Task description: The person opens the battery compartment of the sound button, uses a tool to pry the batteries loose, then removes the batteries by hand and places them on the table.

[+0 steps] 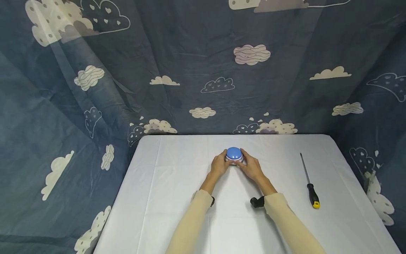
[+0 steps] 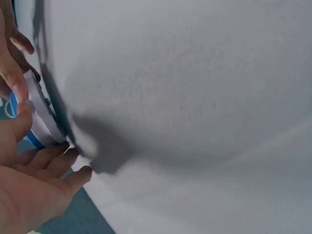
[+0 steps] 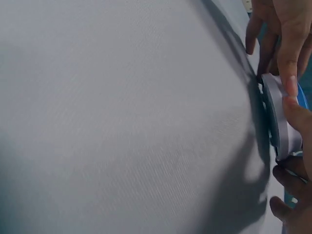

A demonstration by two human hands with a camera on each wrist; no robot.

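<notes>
A round push button with a blue dome and a white base (image 1: 234,153) is at the far middle of the table. My left hand (image 1: 219,164) grips its left side and my right hand (image 1: 253,167) its right side. In the left wrist view, both thumbs press on the near side of the white base (image 2: 43,119), while the left fingers curl beneath its edge. From the right wrist view, the base (image 3: 282,117) shows edge-on, close over the cloth, with a dark shadow along it. Fingers hide part of the dome there.
A screwdriver (image 1: 312,195) with a black and yellow handle lies on the right of the table, its tip pointing away. White cloth covers the table (image 1: 177,169). Behind and beside it hangs a dark blue curtain (image 1: 190,46) with cloud prints.
</notes>
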